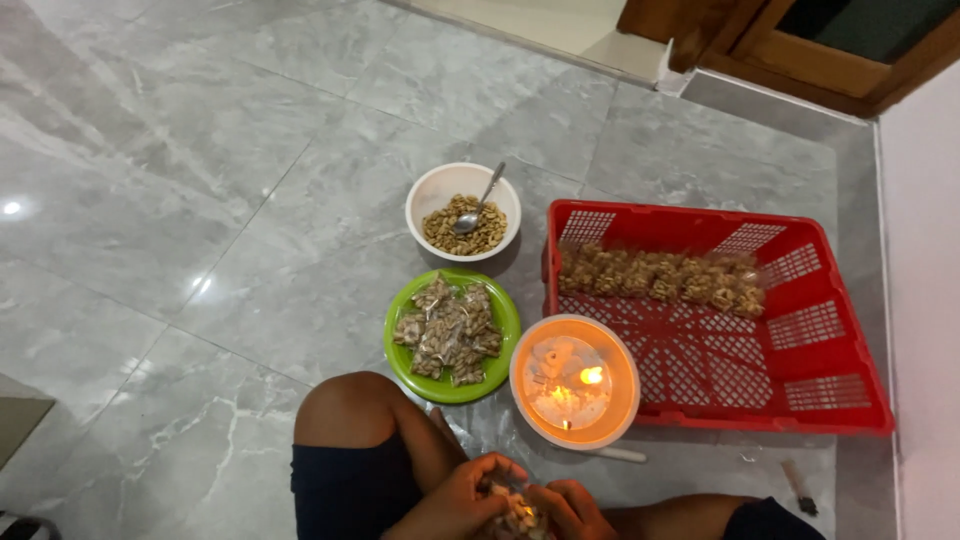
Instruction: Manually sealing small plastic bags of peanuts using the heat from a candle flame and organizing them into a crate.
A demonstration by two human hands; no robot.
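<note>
At 6 o'clock, left hand and right hand both pinch closed on a small nut packet, green plate and candle bowl at 12 o'clock of them.

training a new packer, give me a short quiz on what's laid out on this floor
1. True or false: the spoon rests in the white bowl of nuts.
2. Which holds a lit flame? A) green plate B) round orange-rimmed container C) red basket
3. What do the left hand and right hand hold between them?

Key
1. True
2. B
3. A small clear packet of nuts, like the filled packets piled on the green plate.
</note>
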